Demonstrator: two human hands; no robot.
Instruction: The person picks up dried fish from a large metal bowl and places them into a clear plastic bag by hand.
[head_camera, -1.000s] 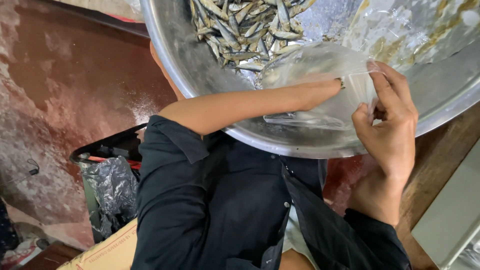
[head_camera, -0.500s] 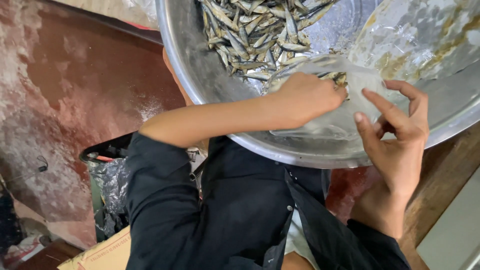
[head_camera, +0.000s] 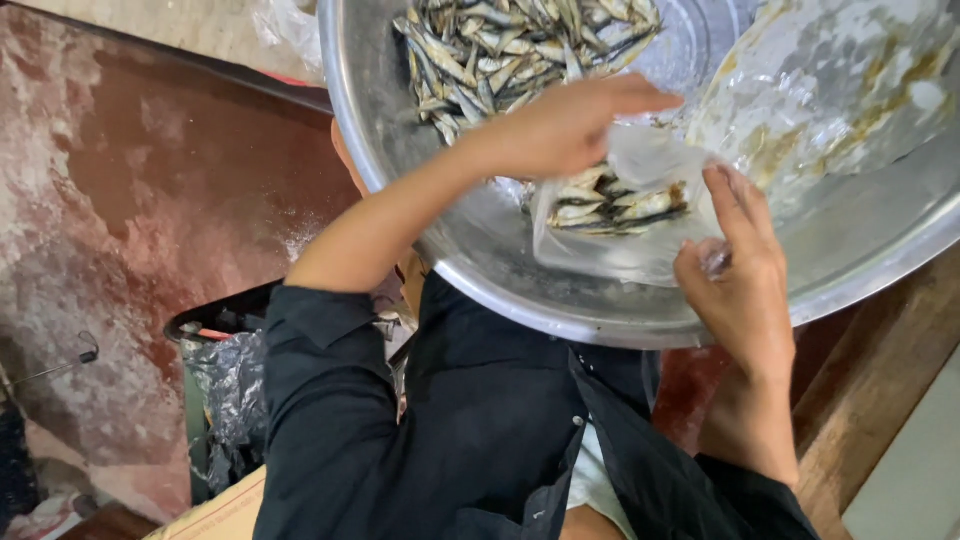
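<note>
Bag: 1 clear plastic bag (head_camera: 625, 215) lying inside the big metal basin (head_camera: 480, 250), toward the basin's near rim, mouth gaping toward the far side. No label or print to be seen on it, just see-through film with a handful of small silvery fish (head_camera: 610, 205) showing through; too bunched to count.

Left hand: the left hand (head_camera: 570, 125) reaches in over the bag's top edge, palm down, fingers together and curled; the fingertips are hidden behind the hand, so can't tell if they're pinching film or fish.

Right hand: the right hand (head_camera: 740, 270) is at the bag's right side near the basin's near rim, fingers slightly apart and stretched up along the film, thumb pressing the plastic, so it's got the bag's edge.

Loose fish: 1 heap of the same small fish (head_camera: 510, 45) at the basin's far-left side, dozens at least, touching nothing but the basin wall.

Second plastic: 1 crumpled clear sheet (head_camera: 830, 90) smeared yellowish-brown, spread over the basin's far-right side, just beside the bag.

Basin: 1, round, shiny, resting on a wooden edge (head_camera: 880, 390) at the right.

Down below: 1 dark bin lined with grey plastic (head_camera: 225, 400) on the reddish floor (head_camera: 150, 180), left of the person's black shirt (head_camera: 450, 440); 1 tan cardboard corner (head_camera: 210, 515) beside it.
</note>
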